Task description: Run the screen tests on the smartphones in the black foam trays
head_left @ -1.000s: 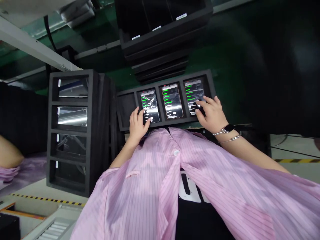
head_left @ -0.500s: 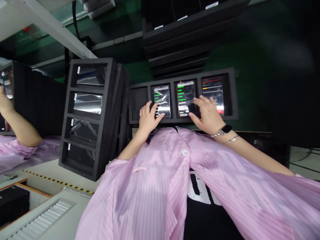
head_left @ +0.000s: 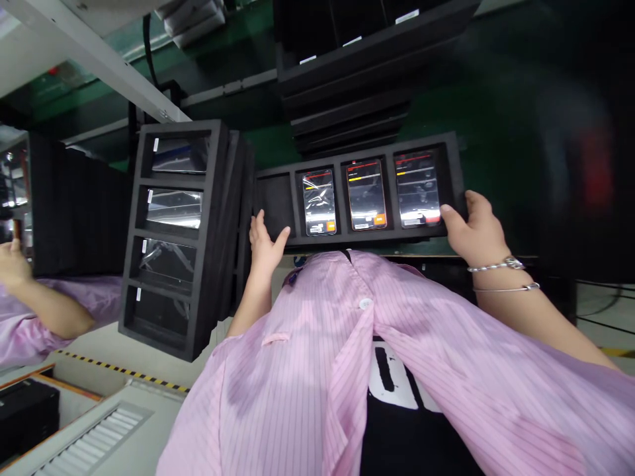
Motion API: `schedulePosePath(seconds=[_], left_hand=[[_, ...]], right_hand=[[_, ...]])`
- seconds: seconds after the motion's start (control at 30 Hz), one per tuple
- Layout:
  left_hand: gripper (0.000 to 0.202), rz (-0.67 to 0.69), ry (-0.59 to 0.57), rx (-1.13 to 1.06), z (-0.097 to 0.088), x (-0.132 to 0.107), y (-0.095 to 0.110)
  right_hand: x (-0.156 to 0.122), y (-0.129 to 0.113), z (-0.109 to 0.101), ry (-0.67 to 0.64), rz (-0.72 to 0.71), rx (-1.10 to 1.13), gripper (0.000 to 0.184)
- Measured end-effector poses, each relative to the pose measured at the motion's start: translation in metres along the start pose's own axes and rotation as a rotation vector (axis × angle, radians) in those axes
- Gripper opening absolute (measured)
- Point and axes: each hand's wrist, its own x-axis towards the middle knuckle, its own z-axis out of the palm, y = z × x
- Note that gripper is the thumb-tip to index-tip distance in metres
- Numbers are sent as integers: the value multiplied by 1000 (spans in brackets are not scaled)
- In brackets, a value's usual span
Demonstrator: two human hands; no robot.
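Observation:
A black foam tray (head_left: 275,201) lies in front of me with four slots. Three lit phones sit in it: a left phone (head_left: 318,201), a middle phone (head_left: 366,194) and a right phone (head_left: 417,188); the leftmost slot is empty. My left hand (head_left: 264,243) grips the tray's left end, thumb on the front rim. My right hand (head_left: 475,231) is wrapped around the tray's right end, thumb on top. Bracelets (head_left: 501,276) ring my right wrist.
A second black foam tray (head_left: 218,198) stands tilted at the left, with wrapped phones in its slots. More black trays (head_left: 347,86) are stacked behind. Another person's arm (head_left: 40,304) in a pink sleeve reaches in at the far left. A grey vented unit (head_left: 94,436) lies lower left.
Both hands left the phone screens and moved outward to the tray's two ends. The phone screens changed from green text to red and orange displays.

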Motion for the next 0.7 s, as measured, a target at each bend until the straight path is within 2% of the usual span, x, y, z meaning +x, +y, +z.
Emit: schedulePosePath(seconds=[0.13,0.23,0.33,0.4,0.47,0.53,0.63,0.7], left_hand=[[76,39,16,-105,-15,5,14],[74,115,-6,-145,-31,4,21],[69,138,-16,-207,-39,3,30],[65,161,-27,-231,-41,2,38],[62,215,-30,-154,-39,2,49],[60,272,-28,-15,-33,1,58],[54,363,-86,130,-11,0,66],[51,440,-173,185,9,-1,68]], right_hand=[[15,-13,-13,178,-10,165,64],[28,-26,-32,223,-108,368,64],[29,-51,-44,88,-161,592,57],[23,-71,-46,-24,-214,647,51],[15,-88,-42,-42,-342,578,49],[6,-99,-36,9,-474,454,51],[-9,-104,-23,6,-627,246,50],[-21,-104,-10,-100,-760,108,50]])
